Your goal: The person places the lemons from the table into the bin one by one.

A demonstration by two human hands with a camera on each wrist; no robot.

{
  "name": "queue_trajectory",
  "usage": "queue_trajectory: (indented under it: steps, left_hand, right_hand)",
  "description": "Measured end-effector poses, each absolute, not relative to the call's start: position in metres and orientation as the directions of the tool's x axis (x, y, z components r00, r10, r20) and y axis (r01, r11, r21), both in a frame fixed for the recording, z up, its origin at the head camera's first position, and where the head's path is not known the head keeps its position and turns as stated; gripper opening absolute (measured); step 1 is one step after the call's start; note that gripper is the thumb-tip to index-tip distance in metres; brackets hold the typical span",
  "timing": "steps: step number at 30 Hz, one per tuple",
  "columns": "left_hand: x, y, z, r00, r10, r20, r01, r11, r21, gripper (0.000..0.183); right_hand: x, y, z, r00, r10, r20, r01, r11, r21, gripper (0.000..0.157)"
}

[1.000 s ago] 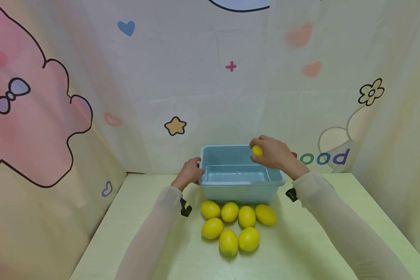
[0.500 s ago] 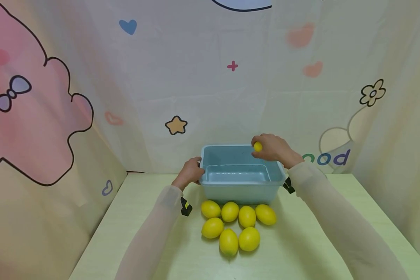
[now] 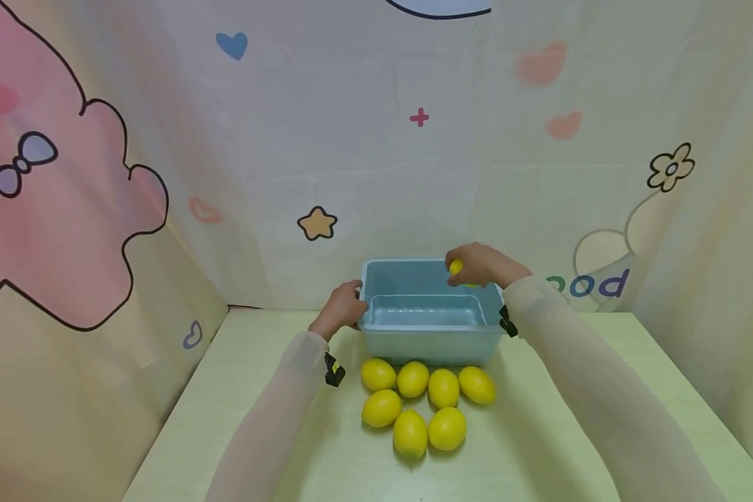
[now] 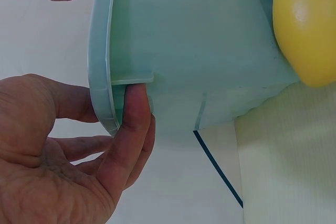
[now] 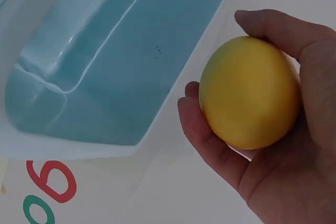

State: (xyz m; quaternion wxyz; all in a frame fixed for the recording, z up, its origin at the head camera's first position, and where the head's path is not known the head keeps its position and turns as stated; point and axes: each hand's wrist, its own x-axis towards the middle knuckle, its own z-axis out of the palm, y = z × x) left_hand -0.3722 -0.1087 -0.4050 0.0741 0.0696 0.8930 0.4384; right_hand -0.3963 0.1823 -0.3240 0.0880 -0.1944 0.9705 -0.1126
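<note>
A light blue plastic bin stands near the back of the table, its inside bare in the head view. My left hand grips the bin's left rim; in the left wrist view the thumb lies on one side of the rim and the fingers curl under its lip. Over the bin's right back part, my right hand holds a lemon between thumb and curled fingers. Several more lemons lie on the table in two loose rows, close in front of the bin.
A pale wood-look table carries everything. Behind it hangs a printed curtain with hearts, a star and letters, close to the bin's back side. More curtain walls close off the left and right sides.
My right hand, with the lemon, rises slightly and then moves left and a little down over the bin. The left hand keeps its grip on the rim, and the lemons on the table stay put.
</note>
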Motion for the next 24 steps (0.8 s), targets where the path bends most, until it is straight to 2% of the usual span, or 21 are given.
queue_trajectory:
  steps: [8, 24]
  left_hand:
    - [-0.371, -0.109, -0.404, -0.980, 0.187, -0.070, 0.062, 0.619, 0.783, 0.060]
    - [-0.372, -0.108, -0.404, -0.981, 0.183, -0.068, 0.060, 0.618, 0.784, 0.058]
  right_hand:
    - [-0.407, 0.175, -0.334, -0.897, -0.391, -0.207, -0.334, 0.905, -0.263, 0.034]
    - [-0.408, 0.174, -0.340, -0.878, -0.419, -0.231, -0.372, 0.902, -0.221, 0.041]
